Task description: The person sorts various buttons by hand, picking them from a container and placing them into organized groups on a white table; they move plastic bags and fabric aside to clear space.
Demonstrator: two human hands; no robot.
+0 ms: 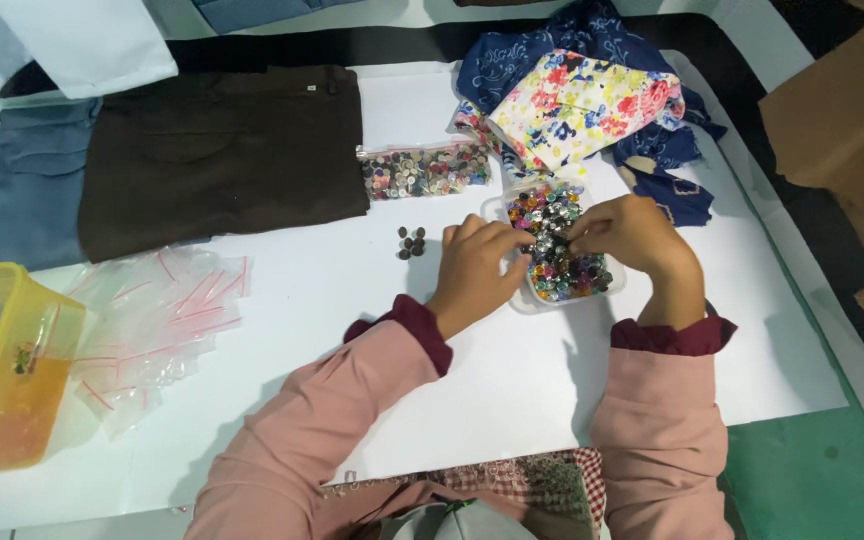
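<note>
**Both hands at a tray of coloured buttons**

The work lay on a white sheet spread across the middle of the frame, over a dark band at the top and a green floor at the lower right. Brown cardboard stood at the right edge.

Just right of centre sat a clear plastic tray filled with shiny, many-coloured buttons. The left hand rested at the tray's left rim, fingers curled and tips pinched close over the buttons; the right hand reached in from the right, fingers bent the same way, and the two sets of fingertips nearly met above the pile. Whether either hand actually held a button could not be told, since the fingers covered the spot.

Left of the tray a small cluster of dark buttons lay loose on the sheet. Above it was a clear bag of mixed buttons. Folded dark brown trousers and a blue garment filled the upper left. Floral cloth was heaped over navy patterned fabric at the upper centre right. Empty clear zip bags with red strips were scattered at the left, beside a yellow plastic box at the left edge.
</note>
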